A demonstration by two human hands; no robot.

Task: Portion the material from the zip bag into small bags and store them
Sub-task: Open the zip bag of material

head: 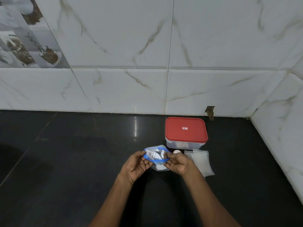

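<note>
A clear zip bag (156,155) with a blue zip rim is held just above the black counter, its mouth spread wide. My left hand (136,167) pinches the left side of the rim and my right hand (177,163) pinches the right side. Inside the bag I see white and dark pieces. Several small clear bags (200,159) lie flat on the counter to the right of my right hand. A clear storage box with a red lid (186,129) stands shut behind them, near the wall.
The black counter (73,161) meets a white marble-tiled wall (114,89) at the back and another on the right. A small pale round thing (176,151) lies between the zip bag and the box. A chipped hole (210,112) marks the back wall.
</note>
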